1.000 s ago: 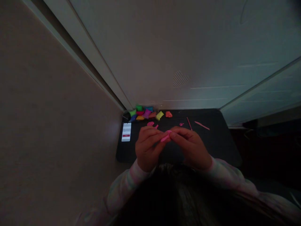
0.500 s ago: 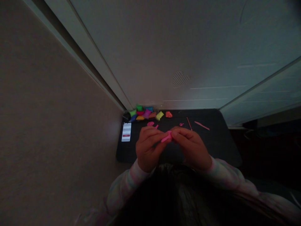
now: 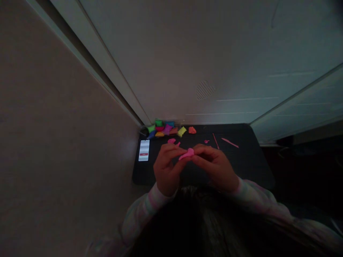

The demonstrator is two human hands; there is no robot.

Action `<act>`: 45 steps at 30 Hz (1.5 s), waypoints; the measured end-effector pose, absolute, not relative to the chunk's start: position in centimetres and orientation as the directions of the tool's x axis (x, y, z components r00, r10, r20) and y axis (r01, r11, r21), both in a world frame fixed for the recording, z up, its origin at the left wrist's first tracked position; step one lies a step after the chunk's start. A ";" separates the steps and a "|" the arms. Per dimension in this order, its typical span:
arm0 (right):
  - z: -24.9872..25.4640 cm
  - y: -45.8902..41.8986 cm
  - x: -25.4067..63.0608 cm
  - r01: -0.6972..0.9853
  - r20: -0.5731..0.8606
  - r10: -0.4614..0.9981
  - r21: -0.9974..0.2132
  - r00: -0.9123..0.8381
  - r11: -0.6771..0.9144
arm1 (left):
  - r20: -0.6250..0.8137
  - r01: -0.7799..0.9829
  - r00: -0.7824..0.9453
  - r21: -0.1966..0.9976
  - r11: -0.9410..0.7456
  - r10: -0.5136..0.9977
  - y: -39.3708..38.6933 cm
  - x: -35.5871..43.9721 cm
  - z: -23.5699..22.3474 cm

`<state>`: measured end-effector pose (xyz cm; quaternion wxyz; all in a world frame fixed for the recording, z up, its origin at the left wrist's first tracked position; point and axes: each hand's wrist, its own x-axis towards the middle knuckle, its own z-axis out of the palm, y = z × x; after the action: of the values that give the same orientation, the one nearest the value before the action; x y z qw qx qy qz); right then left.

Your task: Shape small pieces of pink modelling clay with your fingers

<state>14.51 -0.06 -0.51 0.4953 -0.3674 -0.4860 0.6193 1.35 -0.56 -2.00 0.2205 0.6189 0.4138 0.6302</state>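
Observation:
A piece of pink modelling clay (image 3: 189,152), rounded at its right end and thinner toward the left, is held above the dark table (image 3: 246,160). My left hand (image 3: 168,169) pinches its thin end between thumb and fingers. From the other side, the fingertips of my right hand (image 3: 215,166) close on the rounded end. Just beyond my left hand lie more bits of pink clay (image 3: 171,141), partly covered by the fingers. A small round pink piece (image 3: 206,141) with a short stem lies past my right hand.
Several colourful clay packets (image 3: 167,129) are heaped at the back left, with a yellow packet (image 3: 182,131) and an orange clay lump (image 3: 192,130) beside them. A lit phone (image 3: 144,150) lies at the left edge. Pink sticklike tool (image 3: 215,140) and knife-shaped tool (image 3: 230,142) lie right.
The clay has turned slightly and moved a little left, so its rounded end shows more. My right fingers have shifted their grip at that end; both hands stay over the table.

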 end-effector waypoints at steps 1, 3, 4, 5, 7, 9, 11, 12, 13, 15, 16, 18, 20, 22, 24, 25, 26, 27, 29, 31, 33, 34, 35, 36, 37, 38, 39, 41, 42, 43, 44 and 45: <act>-0.5 -0.1 14.5 -0.254 0.023 0.971 -0.967 -0.238 -0.039 | 0.608 0.241 -0.126 0.785 -0.570 0.784 -0.6 1.3 -2.0; -0.5 -0.1 14.6 -0.244 0.019 0.973 -0.969 -0.230 -0.038 | 0.627 0.245 -0.108 0.769 -0.590 0.772 -0.5 1.3 -1.9; -0.5 -0.1 14.6 -0.237 0.021 0.974 -0.971 -0.227 -0.035 | 0.633 0.247 -0.100 0.763 -0.597 0.767 -0.5 1.3 -1.9; -0.5 -0.1 14.6 -0.231 0.024 0.974 -0.973 -0.227 -0.030 | 0.636 0.249 -0.094 0.760 -0.601 0.766 -0.5 1.3 -1.9; -0.4 -0.1 14.6 -0.222 0.028 0.973 -0.975 -0.230 -0.024 | 0.638 0.255 -0.089 0.757 -0.601 0.765 -0.5 1.3 -1.9; -0.4 -0.1 14.7 -0.208 0.026 0.971 -0.978 -0.238 -0.025 | 0.640 0.257 -0.089 0.755 -0.604 0.763 -0.5 1.3 -1.9; -0.5 -0.1 14.8 -0.196 0.023 0.970 -0.980 -0.243 -0.026 | 0.648 0.257 -0.086 0.748 -0.611 0.757 -0.5 1.3 -1.9; -0.6 -0.1 14.8 -0.197 0.025 0.971 -0.980 -0.240 -0.023 | 0.654 0.261 -0.084 0.743 -0.617 0.752 -0.5 1.3 -1.9; -0.7 -0.1 14.8 -0.200 0.027 0.972 -0.980 -0.234 -0.021 | 0.661 0.270 -0.081 0.735 -0.622 0.746 -0.5 1.2 -1.9; -0.8 -0.1 14.8 -0.210 0.021 0.974 -0.977 -0.224 -0.028 | 0.679 0.306 -0.072 0.712 -0.632 0.730 -0.5 1.2 -1.9; -0.7 -0.1 14.8 -0.215 0.011 0.975 -0.976 -0.222 -0.038 | 0.690 0.325 -0.068 0.698 -0.638 0.721 -0.5 1.2 -1.9; -0.6 -0.1 14.7 -0.225 -0.018 0.975 -0.972 -0.221 -0.069 | 0.712 0.358 -0.055 0.668 -0.652 0.700 -0.6 1.2 -1.9; -0.4 0.0 14.6 -0.238 -0.049 0.976 -0.966 -0.211 -0.100 | 0.729 0.380 -0.042 0.644 -0.664 0.683 -0.6 1.2 -1.9; -0.1 0.0 14.5 -0.229 -0.069 0.978 -0.967 -0.199 -0.115 | 0.739 0.400 -0.040 0.629 -0.667 0.673 -0.7 1.3 -1.8; 0.1 0.0 14.5 -0.206 -0.074 0.979 -0.972 -0.191 -0.114 | 0.741 0.418 -0.040 0.621 -0.663 0.670 -0.7 1.3 -1.8; 0.2 0.0 14.5 -0.193 -0.072 0.979 -0.975 -0.191 -0.109 | 0.742 0.424 -0.039 0.619 -0.661 0.669 -0.7 1.3 -1.8; 0.2 0.0 14.5 -0.182 -0.066 0.979 -0.978 -0.191 -0.102 | 0.742 0.428 -0.038 0.618 -0.660 0.670 -0.7 1.3 -1.8; 0.3 0.0 14.6 -0.175 -0.060 0.980 -0.980 -0.192 -0.094 | 0.741 0.431 -0.036 0.617 -0.659 0.670 -0.7 1.3 -1.8; 0.2 -0.1 14.7 -0.173 -0.046 0.980 -0.982 -0.195 -0.080 | 0.741 0.438 -0.036 0.615 -0.656 0.670 -0.7 1.2 -1.9; 0.0 -0.1 14.9 -0.183 -0.039 0.980 -0.980 -0.197 -0.076 | 0.741 0.446 -0.039 0.613 -0.652 0.670 -0.7 1.2 -2.0; -0.3 -0.1 15.0 -0.194 -0.047 0.977 -0.977 -0.207 -0.088 | 0.742 0.449 -0.037 0.611 -0.652 0.670 -0.7 1.2 -2.0; -0.4 -0.1 15.0 -0.206 -0.049 0.976 -0.974 -0.211 -0.094 | 0.742 0.450 -0.035 0.609 -0.653 0.669 -0.7 1.2 -2.0; -0.4 -0.1 15.0 -0.220 -0.050 0.975 -0.971 -0.217 -0.099 | 0.744 0.450 -0.030 0.606 -0.656 0.667 -0.7 1.2 -1.9; -0.4 0.0 14.9 -0.235 -0.049 0.974 -0.967 -0.221 -0.102 | 0.747 0.450 -0.022 0.601 -0.661 0.664 -0.7 1.2 -1.8; -0.4 0.0 14.9 -0.247 -0.049 0.974 -0.963 -0.222 -0.105 | 0.752 0.449 -0.012 0.592 -0.669 0.659 -0.7 1.2 -1.7; -0.3 0.1 14.8 -0.256 -0.049 0.974 -0.961 -0.222 -0.107 | 0.758 0.452 0.000 0.582 -0.676 0.652 -0.7 1.2 -1.6; -0.2 0.1 14.8 -0.257 -0.050 0.974 -0.960 -0.223 -0.108 | 0.764 0.456 0.014 0.570 -0.684 0.645 -0.7 1.2 -1.6; -0.1 0.1 14.8 -0.247 -0.058 0.972 -0.962 -0.229 -0.115 | 0.772 0.466 0.037 0.548 -0.695 0.635 -0.7 1.2 -1.5; -0.2 0.1 14.8 -0.241 -0.062 0.971 -0.963 -0.232 -0.120 | 0.774 0.468 0.040 0.544 -0.696 0.632 -0.7 1.2 -1.5; -0.2 0.1 14.8 -0.234 -0.069 0.970 -0.964 -0.233 -0.125 | 0.773 0.467 0.038 0.547 -0.695 0.633 -0.7 1.1 -1.6; -0.3 0.1 14.8 -0.225 -0.071 0.970 -0.966 -0.231 -0.124 | 0.767 0.459 0.026 0.560 -0.689 0.641 -0.7 1.1 -1.6; -0.3 0.1 14.9 -0.214 -0.069 0.971 -0.969 -0.231 -0.119 | 0.755 0.444 0.008 0.585 -0.679 0.656 -0.7 1.1 -1.8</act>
<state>14.88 0.06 -0.32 0.4704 -0.4042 -0.4680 0.6296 1.12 -0.66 -1.76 0.0903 0.7040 0.3904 0.5863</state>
